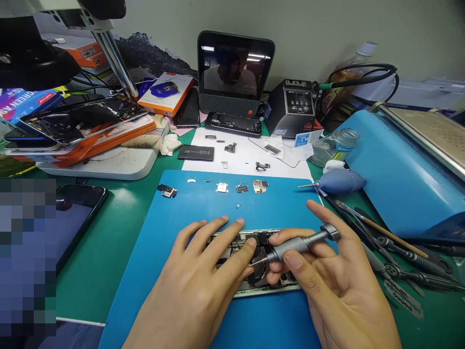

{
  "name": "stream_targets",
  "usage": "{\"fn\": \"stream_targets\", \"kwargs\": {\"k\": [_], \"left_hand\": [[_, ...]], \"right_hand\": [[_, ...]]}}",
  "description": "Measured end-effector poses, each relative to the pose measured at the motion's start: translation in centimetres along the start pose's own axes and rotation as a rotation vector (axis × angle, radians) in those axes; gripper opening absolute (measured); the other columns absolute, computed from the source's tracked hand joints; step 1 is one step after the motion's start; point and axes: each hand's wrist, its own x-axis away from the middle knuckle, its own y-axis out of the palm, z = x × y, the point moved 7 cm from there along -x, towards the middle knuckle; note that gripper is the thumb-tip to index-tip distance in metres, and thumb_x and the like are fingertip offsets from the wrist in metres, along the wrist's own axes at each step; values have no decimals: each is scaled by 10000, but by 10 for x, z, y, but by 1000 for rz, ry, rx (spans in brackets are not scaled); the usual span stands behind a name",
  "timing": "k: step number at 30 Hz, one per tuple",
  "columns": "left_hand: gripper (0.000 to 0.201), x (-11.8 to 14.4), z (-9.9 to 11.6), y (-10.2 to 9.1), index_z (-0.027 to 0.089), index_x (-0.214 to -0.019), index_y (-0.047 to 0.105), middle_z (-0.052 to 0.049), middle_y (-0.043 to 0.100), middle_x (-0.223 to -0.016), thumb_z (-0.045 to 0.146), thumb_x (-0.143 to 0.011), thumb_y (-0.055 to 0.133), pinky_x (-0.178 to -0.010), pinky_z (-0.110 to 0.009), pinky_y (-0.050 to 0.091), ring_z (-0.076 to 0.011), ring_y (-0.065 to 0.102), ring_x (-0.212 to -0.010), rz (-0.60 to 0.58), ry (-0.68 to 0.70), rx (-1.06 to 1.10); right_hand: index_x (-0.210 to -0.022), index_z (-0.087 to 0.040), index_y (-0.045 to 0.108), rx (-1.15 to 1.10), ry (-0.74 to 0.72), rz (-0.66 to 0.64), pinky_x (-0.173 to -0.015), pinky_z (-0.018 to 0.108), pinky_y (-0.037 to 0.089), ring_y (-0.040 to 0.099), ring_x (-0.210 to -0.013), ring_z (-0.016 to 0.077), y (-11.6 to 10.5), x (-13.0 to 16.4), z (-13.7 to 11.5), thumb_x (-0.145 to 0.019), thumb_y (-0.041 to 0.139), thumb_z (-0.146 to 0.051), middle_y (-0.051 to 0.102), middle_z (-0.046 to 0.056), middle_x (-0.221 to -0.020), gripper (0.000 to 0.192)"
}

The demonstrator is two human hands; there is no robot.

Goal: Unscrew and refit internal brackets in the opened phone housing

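An opened phone [254,242] lies on the blue mat [203,213] with its insides showing. My left hand [196,281] rests flat on its left half, fingers spread, pressing it down. My right hand [334,286] grips a grey metal screwdriver [298,245], its tip pointing left and down into the phone's middle, close to my left forefinger. Much of the phone is hidden under both hands.
Small metal shields and screws [240,187] lie in a row along the mat's far edge. More parts sit on a white sheet [247,155]. Tweezers and tools [392,257] lie at right beside a blue air blower [337,182]. A dark phone [78,211] lies at left.
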Motion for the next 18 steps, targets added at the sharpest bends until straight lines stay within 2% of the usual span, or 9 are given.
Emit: {"fn": "stream_targets", "kwargs": {"k": [6,10,14,18], "left_hand": [[349,2,-1,2,250,-1349,793,-39,761,-1524,299,-1217,474,-1074,-500,516,-307,708,-1383,0,-11,8],[343,2,2,1,245,-1361,778,-44,766,-1516,347,-1216,485,-1087,-501,505,-304,707,-1377,4,2,1],[469,4,4,5,249,-1374,748,-55,776,-1483,579,-1190,470,-1093,-541,482,-332,682,-1388,-24,4,0],[441,6,1,7,259,-1415,712,-50,774,-1460,579,-1170,533,-1095,-551,468,-329,682,-1339,-65,11,4]], "right_hand": [[-1606,-410,499,-18,56,38,-693,322,710,789,-704,194,-3,2,4,-952,886,-388,828,53,-1070,761],[-1593,-387,547,-84,45,110,-693,326,701,778,-745,199,-9,1,0,-961,864,-411,820,57,-1064,707],[-1571,-350,584,-128,-22,192,-559,286,651,737,-688,185,-23,-2,-15,-1001,797,-397,805,48,-996,610],[-1618,-420,490,78,-226,314,-474,268,592,688,-616,165,-31,6,-37,-1038,775,-377,778,3,-961,648]]}}
